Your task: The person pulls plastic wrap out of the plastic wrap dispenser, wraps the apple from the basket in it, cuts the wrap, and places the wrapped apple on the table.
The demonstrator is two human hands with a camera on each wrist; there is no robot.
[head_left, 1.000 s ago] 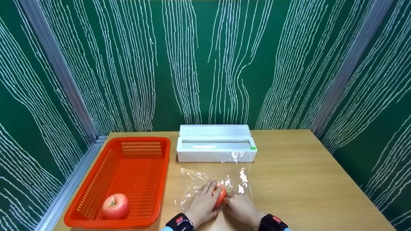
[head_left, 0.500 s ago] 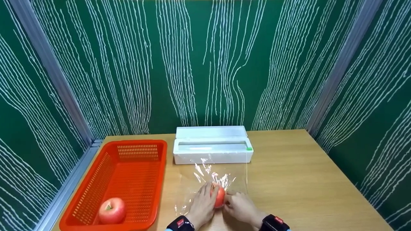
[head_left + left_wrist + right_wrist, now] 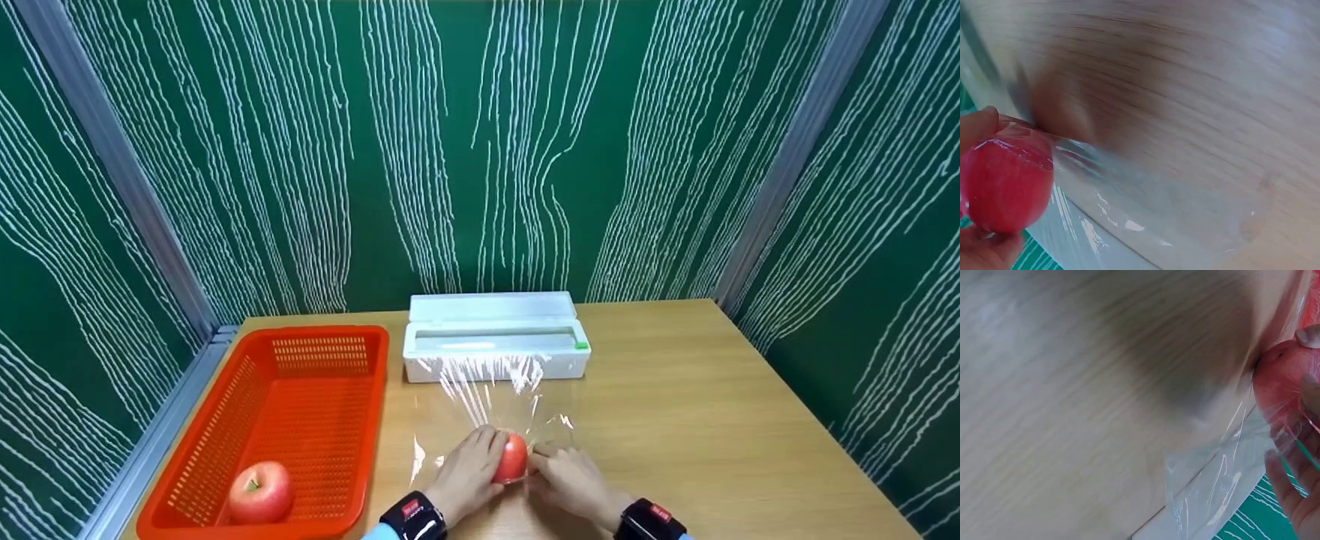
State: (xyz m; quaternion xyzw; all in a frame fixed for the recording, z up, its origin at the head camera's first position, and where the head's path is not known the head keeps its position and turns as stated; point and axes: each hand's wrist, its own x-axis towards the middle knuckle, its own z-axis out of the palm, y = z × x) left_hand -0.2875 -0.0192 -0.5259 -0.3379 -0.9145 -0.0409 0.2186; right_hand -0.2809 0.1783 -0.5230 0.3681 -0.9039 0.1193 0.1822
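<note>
My left hand (image 3: 469,469) grips a red apple (image 3: 512,457) low over the table, its thumb at one end and fingers at the other in the left wrist view. Clear cling film (image 3: 480,409) runs from the white box to the apple, and a layer of it stretches over the apple's skin (image 3: 1008,185). At the apple's right side, my right hand (image 3: 574,480) pinches gathered film between thumb and fingers (image 3: 1283,481). Some loose film (image 3: 1202,489) spreads beyond those fingers in the right wrist view.
A white cling film box (image 3: 495,365) with its lid raised and a green tab (image 3: 581,346) stands at the back of the table (image 3: 690,405). To the left, an orange-red plastic basket (image 3: 375,420) holds another apple (image 3: 260,492). Green panels (image 3: 675,150) enclose the table.
The film's right side has drawn inward toward the apple, and taut creases now fan up to the box front. My left hand keeps its grip; my right hand has shifted slightly. The head view moved a little.
</note>
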